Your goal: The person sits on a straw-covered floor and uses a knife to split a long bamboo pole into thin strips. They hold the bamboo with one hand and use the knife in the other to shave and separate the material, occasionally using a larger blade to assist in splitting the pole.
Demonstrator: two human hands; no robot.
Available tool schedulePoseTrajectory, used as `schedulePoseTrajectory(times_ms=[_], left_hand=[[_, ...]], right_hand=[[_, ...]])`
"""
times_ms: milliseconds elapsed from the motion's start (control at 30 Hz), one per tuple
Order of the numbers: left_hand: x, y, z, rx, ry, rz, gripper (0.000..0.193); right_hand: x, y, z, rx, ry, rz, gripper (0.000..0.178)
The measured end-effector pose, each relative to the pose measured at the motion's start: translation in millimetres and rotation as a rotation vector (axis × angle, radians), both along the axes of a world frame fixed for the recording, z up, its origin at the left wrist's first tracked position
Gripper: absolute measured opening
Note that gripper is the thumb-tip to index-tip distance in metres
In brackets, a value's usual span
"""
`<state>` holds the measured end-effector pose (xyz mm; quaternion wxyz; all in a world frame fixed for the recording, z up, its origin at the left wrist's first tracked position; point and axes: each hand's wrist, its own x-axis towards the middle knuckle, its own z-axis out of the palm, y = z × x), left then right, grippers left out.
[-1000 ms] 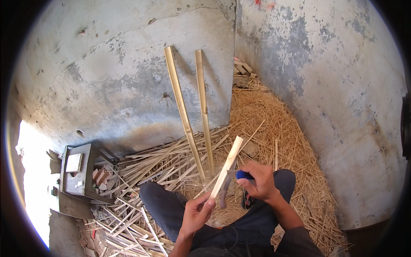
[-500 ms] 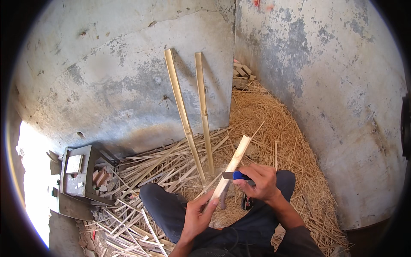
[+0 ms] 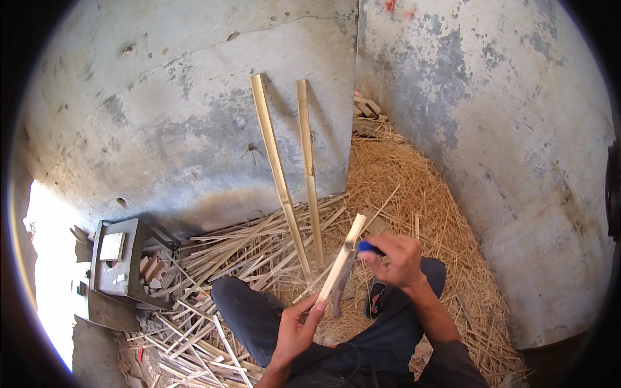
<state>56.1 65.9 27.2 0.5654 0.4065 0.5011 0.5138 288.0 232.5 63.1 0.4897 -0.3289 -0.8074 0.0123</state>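
Observation:
My left hand [image 3: 299,325] is closed round the lower end of a pale split bamboo strip [image 3: 335,275], thumb along its side. The strip slants up and to the right, between my bent knees. In my right hand [image 3: 398,260] is a knife [image 3: 370,247] with a blue handle. Its short dark blade lies across the strip near the upper end. Behind the strip, a dark curved object [image 3: 339,299] is partly hidden; I cannot tell what it is.
Two long bamboo strips [image 3: 275,161] lean on the stained wall [image 3: 194,129]. Cut strips [image 3: 239,242] lie in a heap on the left, with fine shavings [image 3: 446,271] piled on the right. A dark wooden box-like stand [image 3: 126,258] is at far left. My sandal [image 3: 374,301] shows below.
My right hand has moved the knife up along the strip towards its far end. The strip's upper end has shifted left and down, and it now shows a narrower side.

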Motion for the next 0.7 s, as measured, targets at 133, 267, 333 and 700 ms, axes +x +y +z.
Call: schedulePoseTrajectory(times_ms=[133, 267, 333, 700], left_hand=[[-16.4, -30.6, -10.2, -0.09, -0.026, -0.086, 0.039], [-24.6, -37.7, -18.7, -0.134, -0.035, -0.069, 0.039], [-22.5, -26.9, -21.6, -0.099, -0.025, -0.006, 0.039], [1.3, 9.4, 8.5, 0.065, 0.148, 0.073, 0.037]], right_hand=[[49.0, 55.7, 15.2, -0.225, 0.234, -0.407, 0.032], [95.1, 67.9, 9.7, -0.487, 0.384, -0.231, 0.038], [77.3, 52.9, -3.9, -0.519, 0.405, -0.091, 0.035], [-7.0, -23.4, 1.3, -0.143, -0.003, 0.143, 0.035]])
